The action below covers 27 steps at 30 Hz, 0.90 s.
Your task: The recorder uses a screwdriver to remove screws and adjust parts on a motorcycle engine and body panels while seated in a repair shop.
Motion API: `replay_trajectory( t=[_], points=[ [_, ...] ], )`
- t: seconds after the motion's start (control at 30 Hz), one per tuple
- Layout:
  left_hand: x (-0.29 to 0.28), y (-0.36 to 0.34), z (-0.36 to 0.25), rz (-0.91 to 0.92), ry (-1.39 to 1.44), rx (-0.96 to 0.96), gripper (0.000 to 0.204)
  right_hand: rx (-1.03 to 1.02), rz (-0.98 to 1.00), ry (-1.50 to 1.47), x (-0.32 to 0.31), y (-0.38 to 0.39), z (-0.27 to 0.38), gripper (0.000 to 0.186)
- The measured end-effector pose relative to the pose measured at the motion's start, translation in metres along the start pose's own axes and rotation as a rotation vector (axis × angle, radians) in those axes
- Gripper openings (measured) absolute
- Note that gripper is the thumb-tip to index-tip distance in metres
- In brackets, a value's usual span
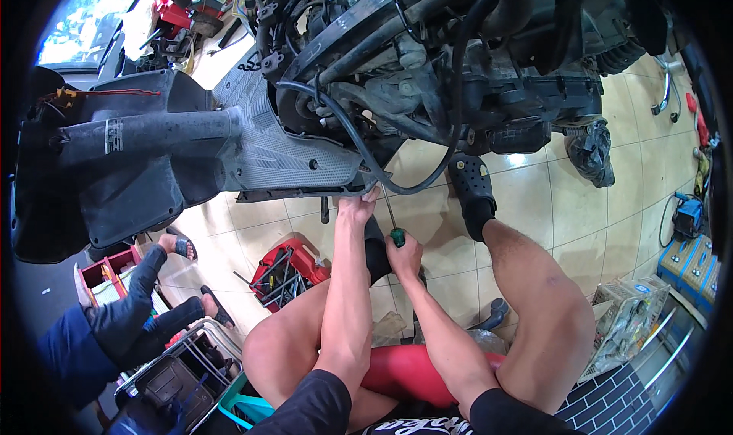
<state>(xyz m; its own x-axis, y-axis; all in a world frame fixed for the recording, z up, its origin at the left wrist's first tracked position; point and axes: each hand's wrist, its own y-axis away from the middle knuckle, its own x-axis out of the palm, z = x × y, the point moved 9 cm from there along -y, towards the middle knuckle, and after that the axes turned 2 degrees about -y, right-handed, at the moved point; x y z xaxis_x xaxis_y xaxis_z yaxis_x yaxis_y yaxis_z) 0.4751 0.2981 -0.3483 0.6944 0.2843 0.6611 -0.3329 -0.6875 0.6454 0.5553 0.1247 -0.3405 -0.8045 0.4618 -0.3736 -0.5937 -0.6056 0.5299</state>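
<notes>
My right hand (405, 256) is closed round the green handle of a screwdriver (398, 237). Its thin metal shaft slants up toward the edge of a scooter's grey footboard (294, 160). My left hand (359, 205) is at that same edge, just left of the shaft, with its fingers bent together against the panel's rim. What lies between those fingers is hidden. A black hose (413, 188) loops down close to both hands. Above them is the scooter's uncovered frame and engine (527, 91).
A red toolbox (289, 271) full of tools lies on the tiled floor beside my leg. The scooter's dark front panel (145, 153) extends left. Another person (114, 324) is at the lower left. A plastic crate (628, 313) and a blue device (687, 217) are at right.
</notes>
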Motion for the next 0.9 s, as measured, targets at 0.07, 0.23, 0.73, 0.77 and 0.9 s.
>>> replay_trajectory(
  t=[0.07, 0.23, 0.73, 0.77, 0.9],
  points=[
    [-0.008, -0.004, -0.003, -0.017, -0.152, 0.048, 0.022, -0.003, 0.002, 0.011, 0.004, 0.000, 0.005, 0.023],
    [-0.038, -0.010, -0.009, -0.273, -0.459, 0.247, 0.020, 0.019, 0.021, -0.022, 0.015, 0.001, 0.003, 0.026],
    [-0.053, -0.009, -0.006, -0.333, -0.546, 0.293, 0.018, 0.626, 0.692, -0.744, 0.066, 0.011, -0.027, 0.015],
    [-0.054, -0.009, -0.006, -0.332, -0.545, 0.293, 0.018, 0.622, 0.786, -0.839, 0.070, 0.015, -0.019, 0.016],
    [-0.056, -0.010, -0.002, -0.331, -0.542, 0.285, 0.018, 0.625, 0.769, -0.884, 0.073, 0.019, -0.022, 0.018]
  ],
)
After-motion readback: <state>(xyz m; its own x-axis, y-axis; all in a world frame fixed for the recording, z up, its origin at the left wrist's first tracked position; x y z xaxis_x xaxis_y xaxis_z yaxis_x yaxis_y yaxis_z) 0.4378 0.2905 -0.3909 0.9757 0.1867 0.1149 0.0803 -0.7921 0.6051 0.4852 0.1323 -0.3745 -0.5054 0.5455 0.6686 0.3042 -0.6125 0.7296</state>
